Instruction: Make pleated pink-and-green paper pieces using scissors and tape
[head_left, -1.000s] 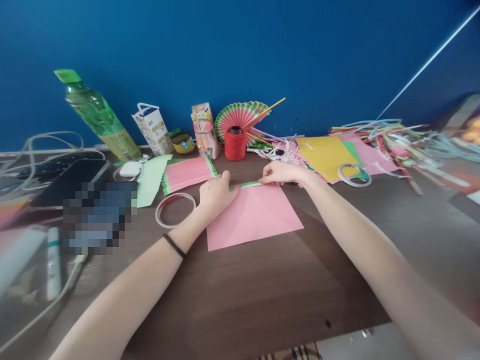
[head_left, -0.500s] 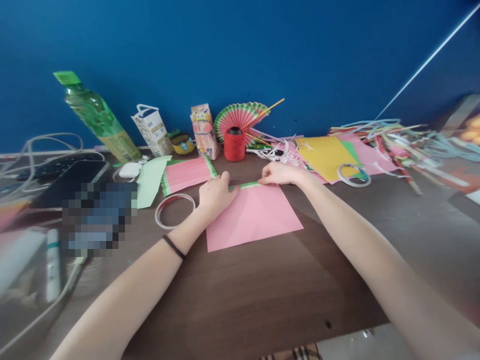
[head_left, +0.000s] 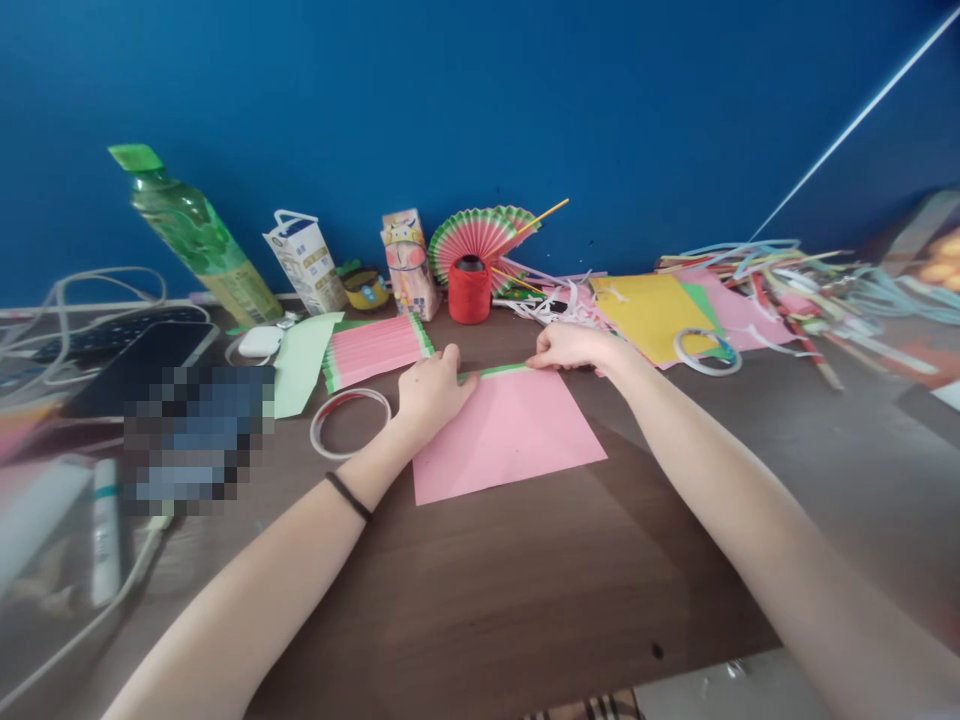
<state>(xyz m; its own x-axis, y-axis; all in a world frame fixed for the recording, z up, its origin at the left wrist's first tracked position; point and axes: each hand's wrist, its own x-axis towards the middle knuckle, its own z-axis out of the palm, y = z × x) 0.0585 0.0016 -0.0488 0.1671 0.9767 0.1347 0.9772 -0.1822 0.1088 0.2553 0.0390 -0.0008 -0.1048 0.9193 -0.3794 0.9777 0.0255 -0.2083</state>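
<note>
A sheet of pink paper (head_left: pixel 510 435) lies flat on the dark wooden table, with a narrow green strip (head_left: pixel 504 370) along its far edge. My left hand (head_left: pixel 433 390) is closed at the far left corner, its thumb pressing on the paper. At the far right corner, my right hand (head_left: pixel 564 348) pinches the edge by the green strip. A pleated pink-and-green paper (head_left: pixel 379 352) rests to the left of the sheet. Beside my left wrist lies a roll of double-sided tape (head_left: pixel 316 430).
A red thread spool (head_left: pixel 470 292) and a pleated fan (head_left: pixel 472 235) stand by the blue wall. Yellow paper (head_left: pixel 646 315) and another tape roll (head_left: pixel 709 368) lie right. A green bottle (head_left: pixel 202 235), a milk carton (head_left: pixel 307 262) and a dark phone (head_left: pixel 150 365) are left.
My right hand has shifted slightly to the right along the far edge of the pink paper. My left hand and the sheet look almost unmoved.
</note>
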